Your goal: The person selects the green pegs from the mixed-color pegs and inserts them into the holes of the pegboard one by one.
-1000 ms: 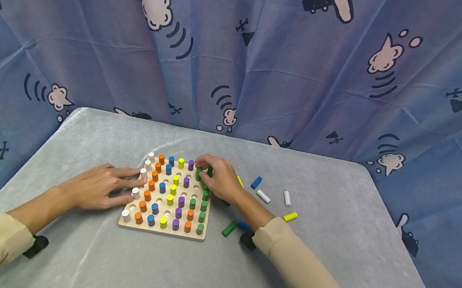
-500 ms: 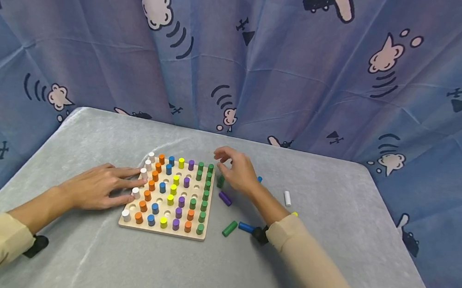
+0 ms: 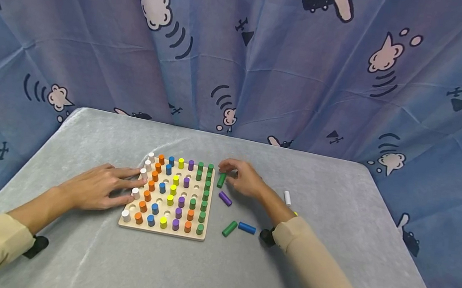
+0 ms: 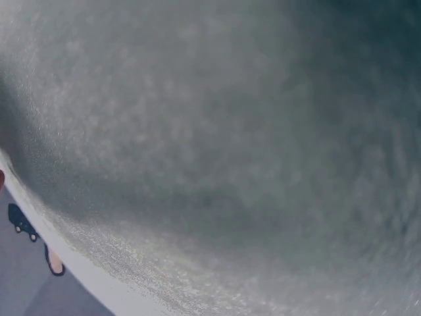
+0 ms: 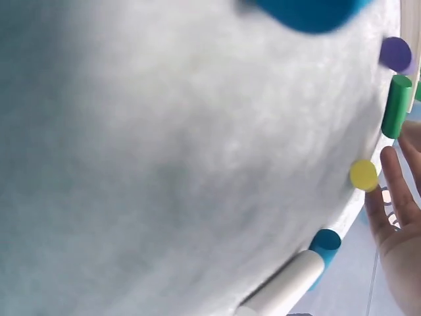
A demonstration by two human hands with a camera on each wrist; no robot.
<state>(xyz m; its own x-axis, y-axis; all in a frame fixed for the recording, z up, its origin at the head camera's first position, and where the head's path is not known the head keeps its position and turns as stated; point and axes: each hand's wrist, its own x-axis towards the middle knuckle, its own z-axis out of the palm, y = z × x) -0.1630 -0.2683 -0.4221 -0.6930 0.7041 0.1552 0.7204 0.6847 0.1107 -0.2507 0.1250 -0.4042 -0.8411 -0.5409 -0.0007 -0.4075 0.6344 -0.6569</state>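
Observation:
A wooden pegboard (image 3: pixel 162 231) stands on the table, with upright pegs in white, orange, blue, yellow, purple and green. My left hand (image 3: pixel 99 187) lies at its left edge, fingers extended and touching the board's side by the white pegs. Right of the board, my right hand (image 3: pixel 246 179) is beside a lying green peg (image 3: pixel 221 180), thumb and fingers apart around it. In the right wrist view, the fingertips are close to the green peg (image 5: pixel 396 106); whether they touch it is hard to tell. The left wrist view has only cloth and a bit of curtain.
Loose pegs lie right of the board: a purple peg (image 3: pixel 225 198), another green peg (image 3: pixel 229 228), a blue peg (image 3: pixel 247 228) and a white peg (image 3: pixel 287 198). A yellow peg (image 5: pixel 364 175) lies near my right fingers. A patterned curtain (image 3: pixel 239 56) hangs behind the table.
My right hand has left a green peg in the board's upper right, moved right off the board, then lowered to the loose green peg. The left hand has stayed still.

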